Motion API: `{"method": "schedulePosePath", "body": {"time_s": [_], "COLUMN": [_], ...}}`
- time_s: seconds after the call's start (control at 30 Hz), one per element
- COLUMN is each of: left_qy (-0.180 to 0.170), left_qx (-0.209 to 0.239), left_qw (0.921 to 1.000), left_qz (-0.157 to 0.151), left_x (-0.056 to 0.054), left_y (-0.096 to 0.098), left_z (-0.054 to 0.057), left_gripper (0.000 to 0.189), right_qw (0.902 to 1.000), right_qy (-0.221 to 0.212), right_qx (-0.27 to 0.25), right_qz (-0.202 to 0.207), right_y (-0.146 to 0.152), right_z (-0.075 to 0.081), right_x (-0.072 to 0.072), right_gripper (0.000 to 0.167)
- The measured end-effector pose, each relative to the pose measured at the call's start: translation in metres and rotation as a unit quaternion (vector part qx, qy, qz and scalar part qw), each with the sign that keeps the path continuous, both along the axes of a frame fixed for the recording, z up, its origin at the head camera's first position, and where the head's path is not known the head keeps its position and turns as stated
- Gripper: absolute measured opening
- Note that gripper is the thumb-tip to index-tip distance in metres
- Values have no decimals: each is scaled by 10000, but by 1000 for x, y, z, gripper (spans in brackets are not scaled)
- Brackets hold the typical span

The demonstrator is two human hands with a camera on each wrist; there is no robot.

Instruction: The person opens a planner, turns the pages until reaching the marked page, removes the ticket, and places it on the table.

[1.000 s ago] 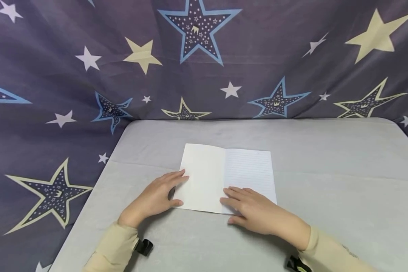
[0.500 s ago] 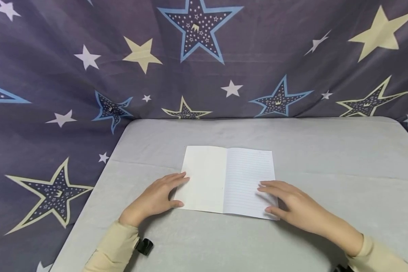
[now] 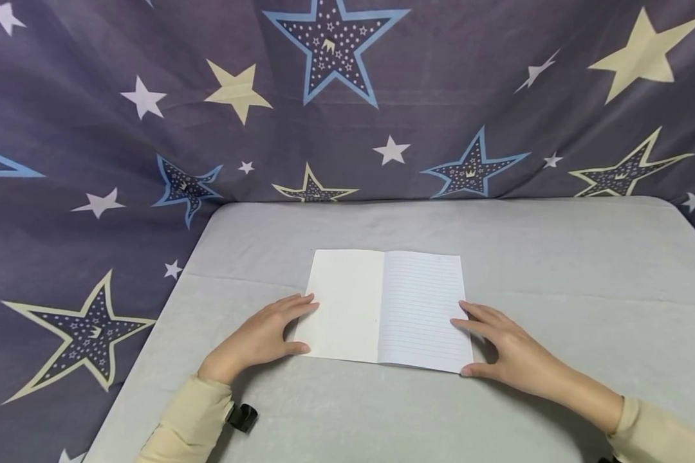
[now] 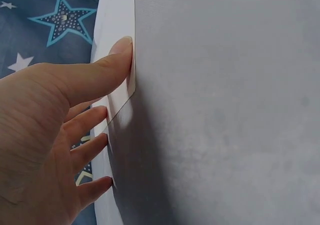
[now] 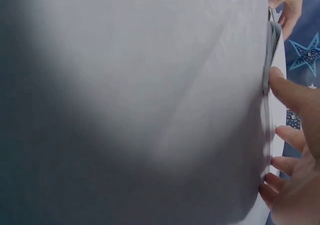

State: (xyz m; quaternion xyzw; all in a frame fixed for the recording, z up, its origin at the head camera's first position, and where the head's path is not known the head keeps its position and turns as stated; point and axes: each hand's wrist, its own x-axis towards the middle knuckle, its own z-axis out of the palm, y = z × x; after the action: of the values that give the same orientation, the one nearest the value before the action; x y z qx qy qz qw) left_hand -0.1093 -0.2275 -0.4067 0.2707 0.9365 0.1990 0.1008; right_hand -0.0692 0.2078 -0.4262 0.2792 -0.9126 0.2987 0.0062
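Observation:
An open notebook (image 3: 347, 321) lies on the grey-covered table, its left side plain cream and its right page (image 3: 423, 308) ruled with lines. My left hand (image 3: 260, 334) rests on the left edge, thumb at the lower corner and fingertips on the page. In the left wrist view, the thumb (image 4: 107, 72) lies along the notebook's corner, with the fingers spread apart. At the opposite edge, my right hand (image 3: 512, 354) touches the lined page with spread fingers, its thumb at the lower right corner. The right wrist view shows the right thumb (image 5: 287, 90) against the notebook's edge.
The table (image 3: 556, 257) has a pale grey cloth cover with faint creases. A dark star-patterned curtain (image 3: 336, 135) hangs behind it and along its left side. A black wrist strap piece (image 3: 243, 418) sticks out from the left sleeve (image 3: 188, 418).
My right hand has moved right, from the notebook's centre fold across the lined page to its right edge, uncovering that page. The left hand has stayed at the left edge.

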Motion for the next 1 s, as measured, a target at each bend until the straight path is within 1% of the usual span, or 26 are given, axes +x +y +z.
{"method": "schedulePosePath", "body": {"time_s": [0.13,0.33,0.53,0.63,0.67,0.73,0.83,0.9,0.97,1.0], "left_qy": [-2,-22,35,46,43,39,47,52,76,76], "left_qx": [7,-61,-85,-81,-84,-90,-94,-89,-79,-72], "left_qw": [10000,10000,10000,10000,10000,10000,9999,9999,9999,9999], "left_qz": [-11,-11,-13,3,7,16,9,7,-8,-11], "left_x": [0,1,4,5,6,6,7,7,7,7], "left_y": [1,1,-1,-2,-2,-2,-2,-2,-2,-2], "left_z": [0,0,-1,-2,-2,-2,-1,-1,-1,-1], "left_gripper": [76,76,76,76,76,76,76,76,76,76], "right_qw": [10000,9996,9983,9972,9968,9960,9944,9934,9933,9935], "right_qy": [-14,179,342,391,392,380,286,147,35,4], "right_qx": [33,44,244,299,306,302,327,407,464,482], "right_qz": [-62,-221,-403,-565,-626,-756,-966,-1064,-1060,-1031], "right_y": [-1,-4,-9,-11,-12,-13,-16,-19,-25,-28], "right_z": [-1,-3,1,5,6,9,14,19,24,26], "right_x": [0,0,-1,-2,-2,-3,-2,-1,0,1], "right_gripper": [72,61,52,49,51,60,83,94,95,92]}}
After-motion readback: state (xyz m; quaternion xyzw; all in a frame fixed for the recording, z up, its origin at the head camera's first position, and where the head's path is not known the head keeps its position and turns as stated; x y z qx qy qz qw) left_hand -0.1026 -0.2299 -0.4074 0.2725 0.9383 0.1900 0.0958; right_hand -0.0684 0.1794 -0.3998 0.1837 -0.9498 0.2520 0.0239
